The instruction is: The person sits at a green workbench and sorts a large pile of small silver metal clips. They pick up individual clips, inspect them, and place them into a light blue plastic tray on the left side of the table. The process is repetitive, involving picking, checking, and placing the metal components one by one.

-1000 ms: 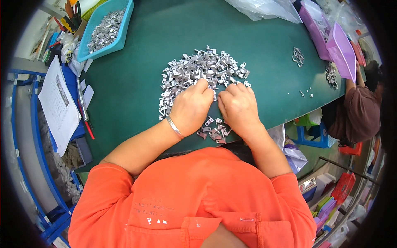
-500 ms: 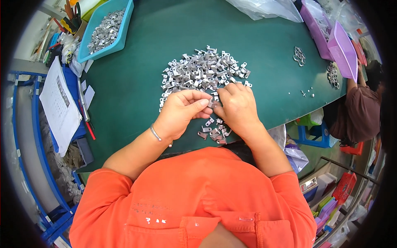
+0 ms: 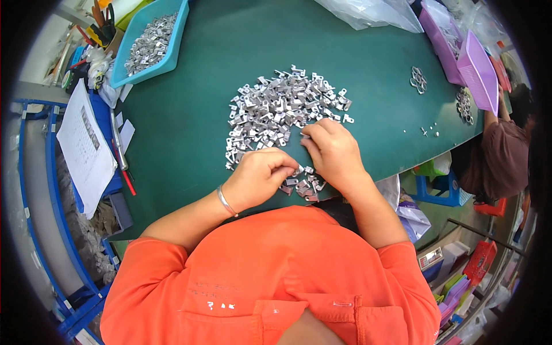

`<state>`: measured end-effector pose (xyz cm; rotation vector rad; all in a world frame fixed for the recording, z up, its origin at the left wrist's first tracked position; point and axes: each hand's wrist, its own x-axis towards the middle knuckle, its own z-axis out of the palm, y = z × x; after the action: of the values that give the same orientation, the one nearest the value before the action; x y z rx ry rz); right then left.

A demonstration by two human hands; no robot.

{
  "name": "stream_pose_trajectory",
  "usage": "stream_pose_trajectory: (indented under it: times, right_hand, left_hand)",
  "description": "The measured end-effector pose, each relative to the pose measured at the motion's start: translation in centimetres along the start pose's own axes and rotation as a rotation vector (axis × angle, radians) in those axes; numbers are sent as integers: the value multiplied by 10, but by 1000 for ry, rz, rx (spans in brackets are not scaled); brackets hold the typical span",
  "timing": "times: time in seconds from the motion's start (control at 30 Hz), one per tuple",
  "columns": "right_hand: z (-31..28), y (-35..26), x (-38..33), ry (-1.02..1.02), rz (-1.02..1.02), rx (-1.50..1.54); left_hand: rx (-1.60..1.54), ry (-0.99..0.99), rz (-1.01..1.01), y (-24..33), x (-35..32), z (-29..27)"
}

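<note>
The bare left hand [image 3: 259, 175] had moved toward the wearer since half a second earlier, from beside the other hand down to the edge of a small group of brackets; the bare right hand [image 3: 335, 150] had shifted only slightly.

At the far left, a white paper sheet [image 3: 86, 152] lay over the edge of the dark green bench [image 3: 190, 126], with a thin red pen [image 3: 129, 183] beside it. Beyond them, a turquoise plastic basket [image 3: 150, 73] held many small grey metal pieces.

Toward the middle, the left fingers were pressed together at the tips, pinching what looked like a small bright metal bracket [image 3: 298, 171], just above the small group of silver-grey metal brackets [image 3: 309, 187] near the wearer. Past the fingertips spread the large heap of silver-grey, angled metal brackets with holed tabs [image 3: 282, 106].

The right fingers were bent, thumb and forefinger close together at the heap's near edge. A sliver of metal showed there, but I could not tell whether it was gripped.

Farther right lay a cluster of metal rings [image 3: 418, 80], then a lilac plastic basket [image 3: 482, 77] and, beyond the bench, a co-worker in a brown top [image 3: 501, 149].

The main risk, as I judged it, was mixing: the small group lay close to the heap, so a sweep of the wrist could push them together. A loose pinch on so small a piece could also drop it over the bench's near edge.
</note>
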<state>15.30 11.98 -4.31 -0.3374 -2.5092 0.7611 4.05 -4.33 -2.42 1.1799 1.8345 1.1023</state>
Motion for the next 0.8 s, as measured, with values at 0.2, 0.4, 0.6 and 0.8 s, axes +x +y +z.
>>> stream_pose_trajectory:
  times: [0.2,0.4,0.6,0.8]
  right_hand:
    - [-25,8,-11,-197,583,984]
    - [-36,17,-28,-85,482,1137]
    - [-54,30,-27,-191,-77,256]
    - [-35,34,-7,37,-36,-60]
  left_hand:
    - [310,251,378,-2,7,-3]
    - [663,341,397,-10,22,-8]
    - [634,376,328,-7,13,-15]
    - [656,405,335,-12,15,-13]
